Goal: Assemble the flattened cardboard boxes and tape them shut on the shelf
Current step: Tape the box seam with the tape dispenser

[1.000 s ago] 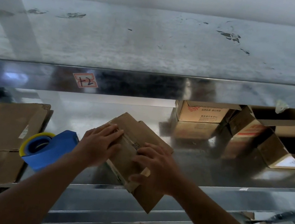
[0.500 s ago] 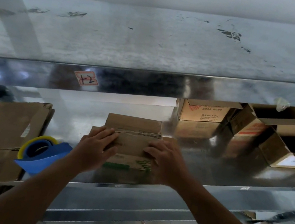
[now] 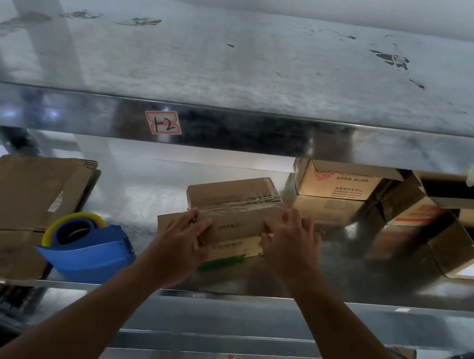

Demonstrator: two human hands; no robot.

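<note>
You have the cardboard box (image 3: 236, 210) on the metal shelf (image 3: 139, 194), about midway along it and set in from the front lip, turned a little so its right end sits further back than its left. Your left hand (image 3: 185, 236) grips the left end, fingers (image 3: 202, 220) bent over the top edge and the thumb down on the near face. Your right hand (image 3: 290, 244) grips the right end the same way, fingers spread and curled over the top corner. What looks like a strip of clear tape runs along the top seam, though the blur makes that hard to confirm. A loose flap juts out to the left under your left hand, and the near face carries green print.

Left of the box, well apart from it, the blue tape dispenser (image 3: 92, 249) lies on the shelf with its yellowish roll facing you. Just beyond it the stack of flattened cardboard (image 3: 13, 198) overhangs the front lip.

At the right end of the shelf stand several open boxes (image 3: 455, 237), and behind your right hand sits a printed carton (image 3: 338, 182). The upper shelf (image 3: 247, 71) is scuffed, with a small red-edged label (image 3: 162, 123) stuck to its front edge.
</note>
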